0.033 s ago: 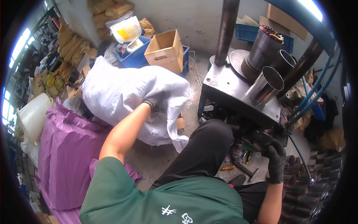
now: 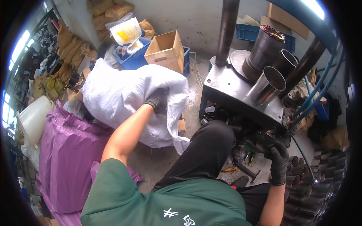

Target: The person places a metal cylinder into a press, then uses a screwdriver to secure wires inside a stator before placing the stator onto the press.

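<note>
My left hand (image 2: 153,101), in a grey glove, reaches into the mouth of a large white woven sack (image 2: 113,90). The sack's folds hide its fingers. At the lower right, my right hand (image 2: 278,160) wears a black glove and has its fingers curled at the near edge of a press. Whatever lies in that grip is dark and cannot be made out. On the press's metal table (image 2: 222,81) stand a shiny open metal cylinder (image 2: 268,88), a dark cylinder behind it, and a motor stator (image 2: 266,45) with coloured wires at its top.
A purple sack (image 2: 71,162) fills the left side, beside a white bucket (image 2: 34,116). Behind the white sack are a wooden box (image 2: 164,54) and blue crates (image 2: 128,56). Stacked metal tubes (image 2: 301,180) lie at the lower right. Tools, including an orange-handled one (image 2: 229,169), lie on the floor.
The white sack's right-hand folds have shifted slightly left. Both hands stay nearly where they were.
</note>
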Demonstrator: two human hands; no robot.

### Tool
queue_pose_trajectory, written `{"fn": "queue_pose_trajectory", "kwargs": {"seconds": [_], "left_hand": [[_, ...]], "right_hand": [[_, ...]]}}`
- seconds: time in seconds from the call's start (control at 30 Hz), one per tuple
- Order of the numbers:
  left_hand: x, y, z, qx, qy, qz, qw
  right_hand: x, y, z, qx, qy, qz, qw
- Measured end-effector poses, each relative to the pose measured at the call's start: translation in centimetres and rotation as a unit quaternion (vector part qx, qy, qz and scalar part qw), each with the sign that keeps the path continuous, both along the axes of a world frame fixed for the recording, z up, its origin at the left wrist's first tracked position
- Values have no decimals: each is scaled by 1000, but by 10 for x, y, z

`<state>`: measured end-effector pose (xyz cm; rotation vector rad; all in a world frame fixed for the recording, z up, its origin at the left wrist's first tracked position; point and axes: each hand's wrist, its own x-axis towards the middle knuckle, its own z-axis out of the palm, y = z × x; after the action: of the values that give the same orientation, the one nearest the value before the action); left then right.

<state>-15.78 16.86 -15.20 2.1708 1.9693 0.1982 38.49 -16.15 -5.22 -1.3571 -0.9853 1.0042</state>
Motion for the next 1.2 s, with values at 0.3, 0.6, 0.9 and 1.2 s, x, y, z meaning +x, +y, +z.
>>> {"fn": "queue_pose_trajectory", "kwargs": {"seconds": [0.3, 0.6, 0.9, 1.2], "left_hand": [[-40, -16, 39, 131, -42, -80, 987], [28, -3, 56, 38, -24, -159, 986], [89, 42, 27, -20, 55, -181, 982], [69, 48, 55, -86, 69, -169, 979]], "right_hand": [[4, -15, 5, 49, -3, -60, 997], [5, -35, 33, 116, -117, -60, 985], [9, -95, 114, 376, -410, -133, 820], [57, -144, 106, 234, -607, -370, 663]]}}
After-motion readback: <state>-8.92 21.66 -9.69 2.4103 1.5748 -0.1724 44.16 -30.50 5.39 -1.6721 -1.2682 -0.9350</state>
